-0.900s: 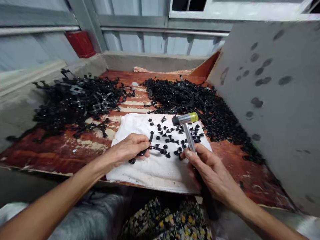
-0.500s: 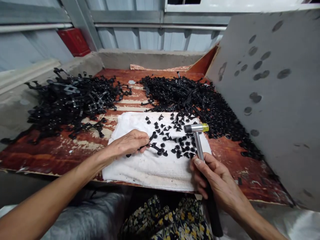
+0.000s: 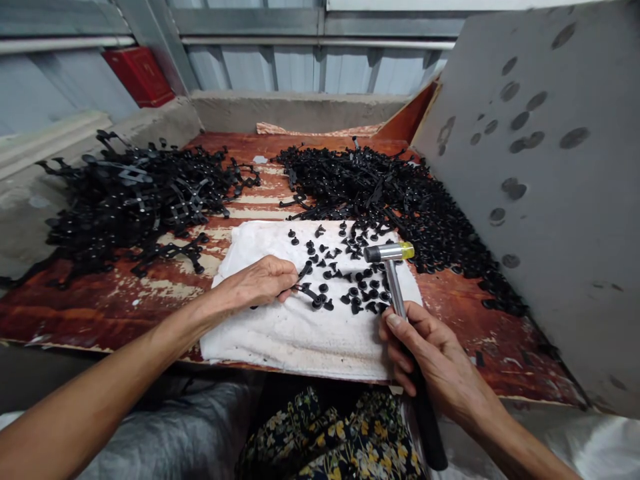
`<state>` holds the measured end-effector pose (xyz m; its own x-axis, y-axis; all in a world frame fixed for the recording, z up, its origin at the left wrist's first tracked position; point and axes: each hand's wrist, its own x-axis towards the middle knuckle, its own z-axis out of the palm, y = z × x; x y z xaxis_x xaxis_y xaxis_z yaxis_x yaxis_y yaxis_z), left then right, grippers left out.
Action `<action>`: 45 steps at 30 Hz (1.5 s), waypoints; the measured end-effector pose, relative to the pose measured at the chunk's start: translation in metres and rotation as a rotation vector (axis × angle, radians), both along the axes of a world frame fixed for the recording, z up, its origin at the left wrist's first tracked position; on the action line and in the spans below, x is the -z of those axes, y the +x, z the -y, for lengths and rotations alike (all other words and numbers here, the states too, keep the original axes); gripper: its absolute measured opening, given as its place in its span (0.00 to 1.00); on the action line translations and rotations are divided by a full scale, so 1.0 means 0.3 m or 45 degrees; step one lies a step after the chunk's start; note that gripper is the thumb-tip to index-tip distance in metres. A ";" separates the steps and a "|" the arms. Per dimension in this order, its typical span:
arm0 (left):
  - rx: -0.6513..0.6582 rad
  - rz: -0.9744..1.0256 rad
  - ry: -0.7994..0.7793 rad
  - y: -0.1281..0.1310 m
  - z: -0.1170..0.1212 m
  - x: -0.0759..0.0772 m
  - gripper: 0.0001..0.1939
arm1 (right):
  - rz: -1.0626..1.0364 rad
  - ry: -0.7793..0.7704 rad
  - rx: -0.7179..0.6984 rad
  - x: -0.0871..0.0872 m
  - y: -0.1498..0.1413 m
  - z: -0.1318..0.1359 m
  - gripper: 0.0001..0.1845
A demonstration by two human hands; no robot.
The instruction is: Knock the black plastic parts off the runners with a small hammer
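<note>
Wooden board (image 3: 95,317) with worn red paint, carrying a folded white towel (image 3: 295,350) at front centre. Behind the towel and to its left, a tangled heap of black plastic parts (image 3: 135,200); behind it and to its right, a second black heap (image 3: 370,183).

A towel (image 3: 295,340) lies on the wooden board (image 3: 85,313) (front edge), with a left heap (image 3: 135,200) and a right heap (image 3: 370,187) behind it.
</note>
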<state>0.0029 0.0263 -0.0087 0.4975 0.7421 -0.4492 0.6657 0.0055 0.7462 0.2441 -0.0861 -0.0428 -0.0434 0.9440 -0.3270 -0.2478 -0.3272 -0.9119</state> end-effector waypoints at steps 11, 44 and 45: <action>-0.037 -0.017 -0.009 0.010 -0.007 -0.001 0.15 | 0.018 0.001 -0.018 0.002 0.005 -0.003 0.23; -0.058 0.066 -0.230 -0.019 -0.064 0.025 0.15 | 1.674 1.025 -0.550 -0.049 -0.017 -0.135 0.38; -0.045 0.072 -0.217 -0.022 -0.066 0.029 0.15 | 1.643 1.042 -0.505 -0.045 -0.015 -0.136 0.39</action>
<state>-0.0037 0.0463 -0.0175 0.5004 0.6752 -0.5420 0.6197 0.1579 0.7688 0.2396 -0.0454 -0.0291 -0.4272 0.8732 0.2344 0.7826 0.4869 -0.3878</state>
